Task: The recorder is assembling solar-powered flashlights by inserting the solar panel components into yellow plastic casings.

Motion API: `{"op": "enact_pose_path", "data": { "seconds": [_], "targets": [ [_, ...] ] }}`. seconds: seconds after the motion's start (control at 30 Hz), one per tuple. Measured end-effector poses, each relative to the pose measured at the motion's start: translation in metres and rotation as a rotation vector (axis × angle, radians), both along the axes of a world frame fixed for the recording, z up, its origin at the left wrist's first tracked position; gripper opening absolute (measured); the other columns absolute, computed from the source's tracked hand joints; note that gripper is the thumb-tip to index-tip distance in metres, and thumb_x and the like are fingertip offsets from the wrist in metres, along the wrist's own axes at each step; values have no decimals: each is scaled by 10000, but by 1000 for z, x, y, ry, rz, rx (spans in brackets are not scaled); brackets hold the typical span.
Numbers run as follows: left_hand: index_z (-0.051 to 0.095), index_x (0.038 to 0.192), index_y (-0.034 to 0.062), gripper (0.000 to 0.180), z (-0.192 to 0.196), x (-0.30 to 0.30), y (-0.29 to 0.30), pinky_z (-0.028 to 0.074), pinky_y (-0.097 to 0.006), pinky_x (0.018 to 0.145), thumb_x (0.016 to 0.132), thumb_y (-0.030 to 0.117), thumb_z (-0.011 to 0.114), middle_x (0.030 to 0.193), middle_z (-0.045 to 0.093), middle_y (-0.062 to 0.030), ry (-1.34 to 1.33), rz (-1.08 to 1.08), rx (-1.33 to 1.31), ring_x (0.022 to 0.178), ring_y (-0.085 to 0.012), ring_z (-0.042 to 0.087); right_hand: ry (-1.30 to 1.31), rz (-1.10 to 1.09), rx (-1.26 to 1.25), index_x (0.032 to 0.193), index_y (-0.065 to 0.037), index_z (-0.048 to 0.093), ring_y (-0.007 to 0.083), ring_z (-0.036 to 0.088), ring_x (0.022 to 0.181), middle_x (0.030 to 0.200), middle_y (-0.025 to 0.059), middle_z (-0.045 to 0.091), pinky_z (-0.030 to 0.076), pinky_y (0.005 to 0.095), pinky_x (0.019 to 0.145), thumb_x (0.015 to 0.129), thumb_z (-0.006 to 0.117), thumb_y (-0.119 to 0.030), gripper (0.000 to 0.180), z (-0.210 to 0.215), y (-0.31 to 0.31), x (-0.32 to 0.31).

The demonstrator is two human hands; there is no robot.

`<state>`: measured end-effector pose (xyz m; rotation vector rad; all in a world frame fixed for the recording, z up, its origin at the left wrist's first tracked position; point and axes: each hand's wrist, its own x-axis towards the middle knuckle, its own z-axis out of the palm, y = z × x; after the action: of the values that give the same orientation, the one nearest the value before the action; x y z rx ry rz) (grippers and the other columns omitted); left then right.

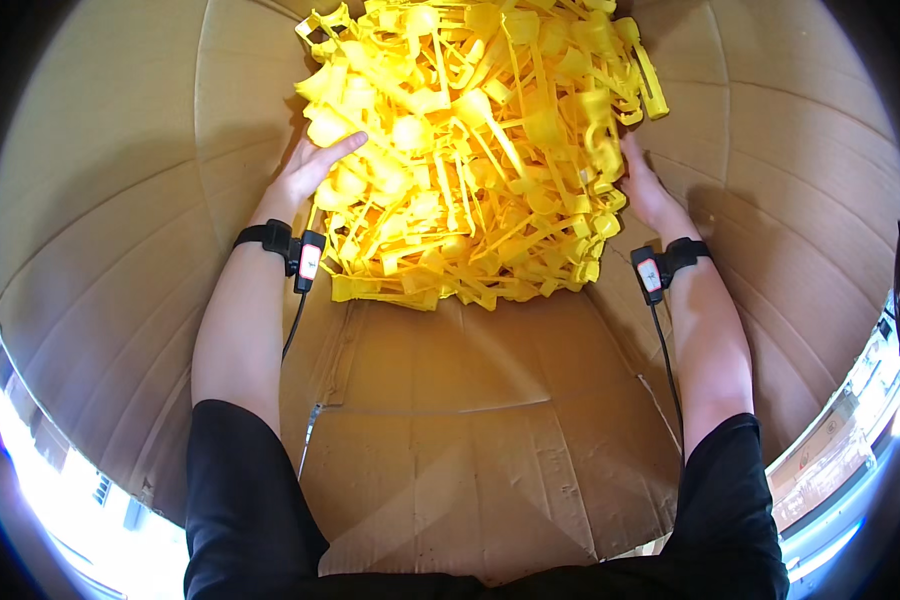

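A big tangled heap of yellow plastic pieces (470,150), many with long thin stems and cup-like or flat ends, sits between my two hands at the far end of a deep cardboard box. My left hand (315,168) presses against the heap's left side, its thumb lying over the pieces and its other fingers hidden behind them. On the opposite side, my right hand (646,185) is against the heap's right edge; most of its fingers are out of sight behind the pieces. Both arms reach forward, clasping the mass from its sides.
Tall brown cardboard walls (120,230) curve around both arms. Creased cardboard (450,440) with flap seams lies below the heap, nearer me. Black wrist straps with small cabled devices (310,262) sit on both wrists. Bright surroundings show beyond the box's lower corners.
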<state>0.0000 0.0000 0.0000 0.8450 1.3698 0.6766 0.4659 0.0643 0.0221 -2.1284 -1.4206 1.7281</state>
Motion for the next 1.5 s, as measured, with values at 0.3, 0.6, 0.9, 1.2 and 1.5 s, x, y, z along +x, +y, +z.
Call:
{"op": "enact_pose_path", "data": {
  "seconds": [0.3,0.6,0.9,1.2,1.5],
  "targets": [
    [179,1490,70,954,-43,31,27,243,-382,1115,812,533,665,1521,249,-122,414,98,66,1392,-272,253,-11,-364,-42,1473,-91,295,258,401,1298,1462,143,371,356,384,1042,839,359,-775,935,-36,39,-34],
    [228,1481,51,1010,-105,8,60,214,-413,1127,765,627,646,1535,203,-160,-7,70,-146,1421,-276,185,240,-422,-203,1399,-134,416,192,483,1158,1288,55,517,401,372,940,848,408,-745,823,-53,72,-18],
    [332,1468,290,723,-178,-12,92,52,-482,1152,853,652,445,1578,32,-152,-156,-12,-188,1456,-290,-1,160,-356,-137,1375,-200,436,164,516,1156,1279,15,554,430,370,929,907,426,-644,646,-105,91,-36],
    [310,1483,212,713,-176,10,90,114,-416,1153,886,556,495,1555,215,-72,-191,75,-235,1435,-226,142,429,-486,-308,1190,-141,560,201,621,973,1109,23,634,529,418,823,963,399,-549,494,-153,95,5],
    [282,1490,155,814,-189,5,88,103,-457,1142,849,586,540,1547,248,-54,-192,59,-212,1425,-228,176,282,-462,-215,1198,-132,565,184,642,980,1125,27,642,558,392,788,946,493,-451,413,-144,83,-39]
  ]
}}
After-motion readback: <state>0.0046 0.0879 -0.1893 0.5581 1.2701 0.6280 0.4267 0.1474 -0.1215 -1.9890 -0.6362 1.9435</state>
